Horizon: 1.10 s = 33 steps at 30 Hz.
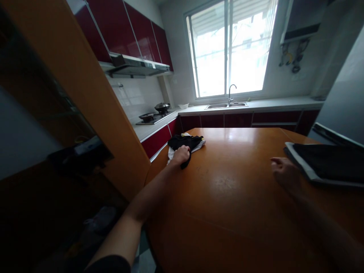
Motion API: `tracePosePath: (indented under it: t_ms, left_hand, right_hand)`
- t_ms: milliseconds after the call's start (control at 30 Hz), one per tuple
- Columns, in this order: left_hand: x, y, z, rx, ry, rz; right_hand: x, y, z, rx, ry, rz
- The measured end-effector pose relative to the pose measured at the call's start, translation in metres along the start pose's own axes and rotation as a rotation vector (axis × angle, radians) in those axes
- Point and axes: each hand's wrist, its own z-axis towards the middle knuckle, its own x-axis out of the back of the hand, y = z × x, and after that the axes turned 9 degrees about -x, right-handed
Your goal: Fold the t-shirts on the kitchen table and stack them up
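Observation:
My left hand [181, 154] reaches to the far left part of the wooden table [227, 212] and is closed on a crumpled black cloth [182, 141], which looks like a garment. White cloth [171, 152] shows beneath and beside the black one. My right hand [285, 172] hovers over or rests on the table at the right, its fingers curled in, with nothing visible in them. Just beyond that hand lies a flat folded stack of dark cloth [335, 161] with a pale grey layer along its edge.
Behind the table runs a white counter with a sink [217, 106] and faucet [231, 93]. Pans [162, 107] stand on the stove at the left back. A wooden frame [113, 113] rises close to my left arm. A fridge [347, 87] stands at the right.

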Motion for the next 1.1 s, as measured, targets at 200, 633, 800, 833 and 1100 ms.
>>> tracePosePath:
  t_ms: [200,633,800,833,1100]
  left_hand:
    - [-0.035,-0.018,-0.002,0.168,0.042,0.037]
    - [-0.031,-0.021,-0.003,-0.003,0.483,0.026]
    - [-0.026,0.070,-0.023,-0.345,0.471,-0.183]
    - [-0.025,0.089,-0.031,-0.428,0.423,-0.228]
    - [-0.037,0.138,-0.070,-0.888,-0.335,-0.161]
  right_hand:
    - [0.050,0.108,0.029,-0.051,0.353,-0.278]
    - [0.052,-0.010,0.008,-0.099,0.167,-0.365]
    - [0.004,-0.115,-0.084,0.299,-0.589,0.126]
    - [0.001,-0.130,-0.100,0.385,-0.733,0.201]
    - [-0.001,-0.085,-0.058,0.072,-0.365,0.293]
